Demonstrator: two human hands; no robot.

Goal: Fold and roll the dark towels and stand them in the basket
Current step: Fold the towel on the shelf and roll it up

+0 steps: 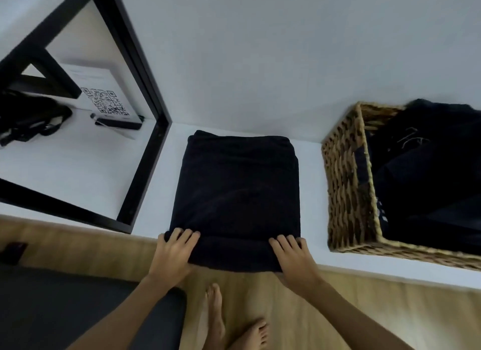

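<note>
A dark folded towel (238, 188) lies flat on the white shelf (309, 167), its near end turned into a low roll at the shelf's front edge. My left hand (173, 253) grips the roll's left end, fingers over the top. My right hand (294, 256) grips the right end the same way. To the right stands a woven basket (346, 183) with dark cloth (426, 172) inside it.
A black-framed mirror (145, 63) leans on the wall at the left and reflects a QR-code sheet and a dark bag. Below the shelf are the wooden floor (260, 297), my bare feet and a dark cushion (65, 310).
</note>
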